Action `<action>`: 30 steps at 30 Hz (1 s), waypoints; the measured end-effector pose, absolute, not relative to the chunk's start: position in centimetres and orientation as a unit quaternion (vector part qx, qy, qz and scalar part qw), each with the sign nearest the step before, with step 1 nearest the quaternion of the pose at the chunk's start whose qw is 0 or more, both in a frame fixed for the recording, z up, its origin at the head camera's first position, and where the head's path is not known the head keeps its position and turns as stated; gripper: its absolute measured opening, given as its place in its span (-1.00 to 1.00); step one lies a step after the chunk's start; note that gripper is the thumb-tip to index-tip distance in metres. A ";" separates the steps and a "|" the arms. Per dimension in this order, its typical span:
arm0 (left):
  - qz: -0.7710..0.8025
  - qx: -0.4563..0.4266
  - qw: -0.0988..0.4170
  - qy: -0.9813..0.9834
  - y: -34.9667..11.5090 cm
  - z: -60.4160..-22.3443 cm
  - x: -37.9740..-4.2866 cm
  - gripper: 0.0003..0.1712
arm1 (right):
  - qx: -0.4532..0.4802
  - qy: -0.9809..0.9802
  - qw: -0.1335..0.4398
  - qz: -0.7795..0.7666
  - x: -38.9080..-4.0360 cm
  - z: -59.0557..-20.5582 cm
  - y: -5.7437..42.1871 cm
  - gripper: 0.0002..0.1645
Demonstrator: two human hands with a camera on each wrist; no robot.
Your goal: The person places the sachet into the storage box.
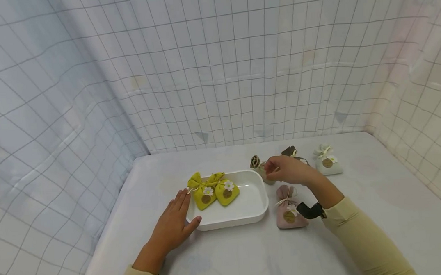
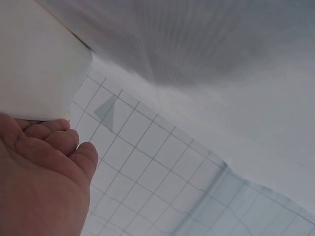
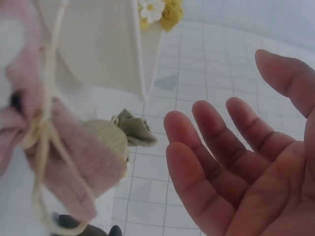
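Observation:
My left hand (image 1: 174, 225) rests with straight fingers against the left end of a white rectangular tray (image 1: 231, 224). Two yellow-green drawstring pouches (image 1: 205, 199) with white flowers lie in the tray's left half. Just past the tray's right end, my right hand (image 1: 292, 170) hovers by an olive-beige pouch (image 1: 259, 171), partly covering it in the head view. In the right wrist view, its thumb and fingers (image 3: 226, 142) are spread apart and hold nothing; the olive-beige pouch (image 3: 104, 142) stands apart from them. A pink pouch (image 1: 287, 210) lies nearer, below the right wrist.
Behind the right hand sits a dark brown pouch (image 1: 289, 151), partly hidden. A pale grey-green pouch (image 1: 328, 161) lies farther right. White cloth covers the table (image 1: 225, 256), and grid-patterned curtains (image 1: 218, 92) enclose its back and sides.

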State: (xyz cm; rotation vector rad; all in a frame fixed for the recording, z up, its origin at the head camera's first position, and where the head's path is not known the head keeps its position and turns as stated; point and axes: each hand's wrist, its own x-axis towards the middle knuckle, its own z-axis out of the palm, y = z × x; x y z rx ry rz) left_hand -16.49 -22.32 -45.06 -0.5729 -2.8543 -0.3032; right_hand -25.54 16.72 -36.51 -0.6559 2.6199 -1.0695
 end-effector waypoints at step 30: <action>-0.100 -0.196 0.106 -0.970 -22.5 -45.2 -16.6 -0.03 | -0.127 0.887 0.128 -0.425 -20.8 -39.7 22.5 -0.59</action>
